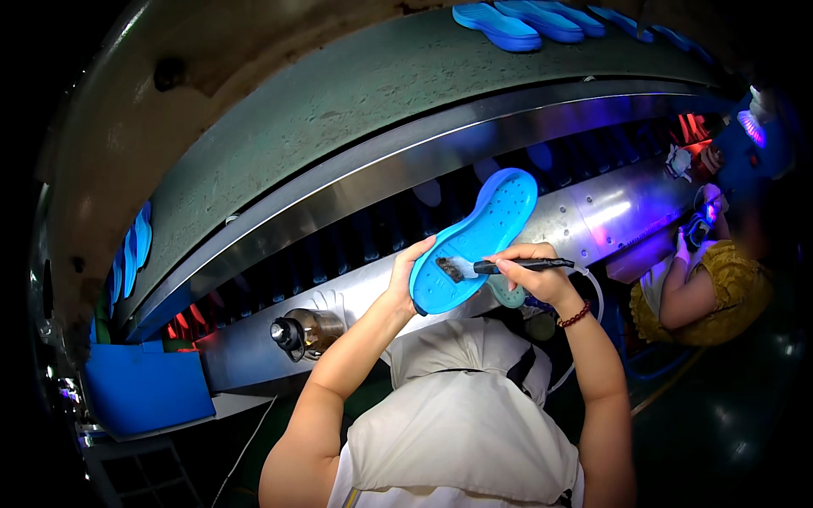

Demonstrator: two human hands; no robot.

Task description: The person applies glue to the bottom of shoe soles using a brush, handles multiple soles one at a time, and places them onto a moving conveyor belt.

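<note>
A bright blue shoe sole (500, 207) is held up in front of me, tilted, its toe end pointing away to the right. My left hand (408, 275) grips it by the left edge near the heel. In my right hand (535, 269) is a brush (500, 267) with a black handle, and a pale tube runs from the handle's end. The brush's dark bristles touch the sole's heel area, where a whitish smear shows. Part of another pale green sole (506, 294) appears below the blue one, beneath my right hand.
A metal ledge (237, 343) runs across in front of me, with a steel pot (320, 328) on it. Beyond lies a green conveyor belt (356, 127) carrying several blue soles (500, 27). A blue box (148, 389) stands at left. At right, a co-worker in yellow (728, 292) handles something.
</note>
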